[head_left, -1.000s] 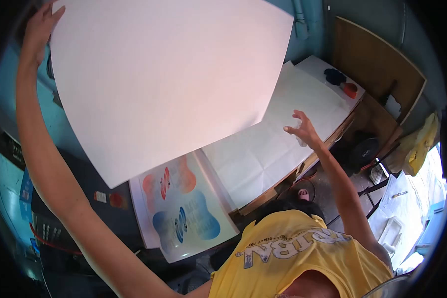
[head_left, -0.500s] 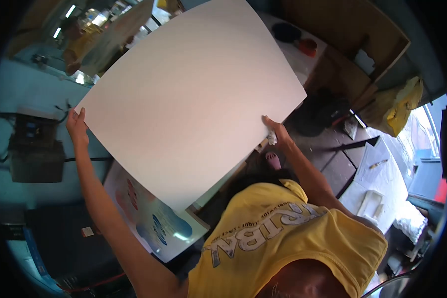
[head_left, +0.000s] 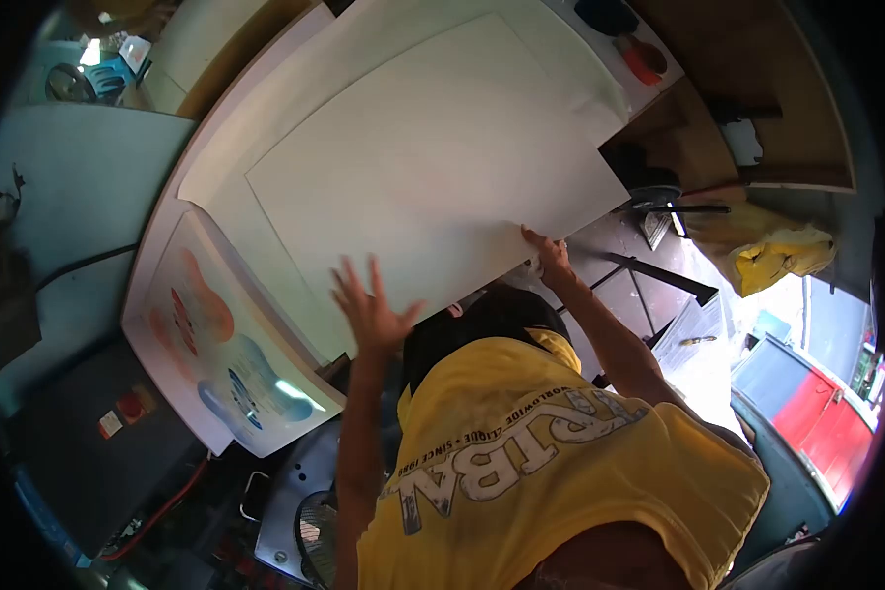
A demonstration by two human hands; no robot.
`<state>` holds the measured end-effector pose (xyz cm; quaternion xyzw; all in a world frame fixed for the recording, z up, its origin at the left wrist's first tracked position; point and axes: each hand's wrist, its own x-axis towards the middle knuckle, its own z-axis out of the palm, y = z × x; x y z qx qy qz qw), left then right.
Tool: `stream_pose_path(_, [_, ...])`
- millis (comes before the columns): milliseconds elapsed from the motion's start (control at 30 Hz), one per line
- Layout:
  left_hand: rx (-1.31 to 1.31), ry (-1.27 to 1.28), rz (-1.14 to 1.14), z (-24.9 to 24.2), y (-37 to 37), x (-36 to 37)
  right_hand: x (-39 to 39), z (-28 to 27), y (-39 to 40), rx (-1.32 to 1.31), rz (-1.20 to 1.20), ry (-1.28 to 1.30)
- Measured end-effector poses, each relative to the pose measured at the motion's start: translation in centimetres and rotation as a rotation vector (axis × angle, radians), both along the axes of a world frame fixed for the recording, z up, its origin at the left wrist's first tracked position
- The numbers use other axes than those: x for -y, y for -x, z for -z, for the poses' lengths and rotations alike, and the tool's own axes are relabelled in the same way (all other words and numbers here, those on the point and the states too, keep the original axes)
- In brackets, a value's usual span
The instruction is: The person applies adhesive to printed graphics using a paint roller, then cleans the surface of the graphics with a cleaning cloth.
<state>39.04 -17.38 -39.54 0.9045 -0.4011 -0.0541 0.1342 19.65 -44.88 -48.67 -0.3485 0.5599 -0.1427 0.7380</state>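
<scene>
A large white sheet (head_left: 433,147) lies over a bigger pale sheet (head_left: 216,202) on the table (head_left: 149,261). Fingers spread, my left hand (head_left: 372,313) hovers over the near left part of the white sheet, holding nothing. My right hand (head_left: 551,258) pinches the sheet's near edge, its thumb on top and the other fingers beneath. Something small, white and crumpled shows under that hand, partly hidden by it.
A printed sheet with red and blue shapes (head_left: 241,344) is on the table's left end. A red round object (head_left: 643,61) and a dark one (head_left: 605,15) sit at the far right corner. Black metal legs (head_left: 664,277) stand to the right, near a yellow bag (head_left: 772,251).
The white sheet has come down from being held up in both hands onto the table. My left hand has let go of its corner and moved right; my right hand keeps its edge.
</scene>
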Motion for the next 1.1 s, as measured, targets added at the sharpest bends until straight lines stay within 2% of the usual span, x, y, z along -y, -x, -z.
stream_pose_path(100, [-0.226,-0.167,0.238,-0.7,4.6,1.0,-0.3,-1.8,-0.9,0.066,-0.004,0.066])
stream_pose_path(200, [-0.190,-0.096,0.216,0.2,3.5,0.3,0.0,-2.5,-1.6,-0.024,-0.030,-0.005])
stream_pose_path(300, [-0.183,-0.085,0.332,1.3,0.6,-0.8,0.1,-6.9,-4.0,0.022,-0.109,0.141])
stream_pose_path(333, [-0.136,0.028,0.318,-0.5,-0.7,-0.2,0.7,-8.4,-4.8,-0.022,-0.179,0.130])
stream_pose_path(433, [-0.425,-0.071,0.352,-5.2,-7.5,2.4,2.4,-11.7,-9.2,0.134,-0.228,0.225])
stream_pose_path(500, [-0.465,-0.141,0.368,-6.6,-12.2,4.8,3.8,-13.6,-13.3,0.050,-0.281,0.235])
stream_pose_path(600, [-0.420,-0.143,0.385,-6.5,-18.2,8.2,6.9,-12.4,-19.4,0.120,-0.257,0.353])
stream_pose_path(667, [-0.428,-0.117,0.432,-6.6,-21.6,10.2,10.6,-9.7,-22.4,0.180,-0.316,0.404])
stream_pose_path(733, [-0.510,-0.086,0.476,-6.7,-26.0,11.5,11.9,-8.4,-24.8,0.276,-0.284,0.581])
stream_pose_path(800, [-0.615,-0.001,0.402,-7.3,-30.8,12.3,10.7,-8.6,-27.6,0.395,-0.152,0.880])
stream_pose_path(900, [-0.534,-0.018,0.355,-9.6,-35.8,12.7,9.6,-10.0,-30.9,-0.043,-0.442,1.374])
stream_pose_path(933, [-0.489,-0.039,0.316,-10.2,-36.7,12.9,9.6,-9.8,-31.7,-0.154,-0.513,1.386])
stream_pose_path(967, [-0.371,-0.117,0.296,-10.2,-37.7,13.4,9.8,-9.5,-32.6,-0.263,-0.583,1.398])
stream_pose_path(1033, [-0.131,-0.148,0.114,-9.6,-37.9,14.1,10.2,-8.9,-34.6,-0.424,-0.694,1.425])
stream_pose_path(1100, [0.378,-0.051,0.042,-7.4,-36.4,14.7,10.7,-8.0,-36.1,-0.534,-0.779,1.450])
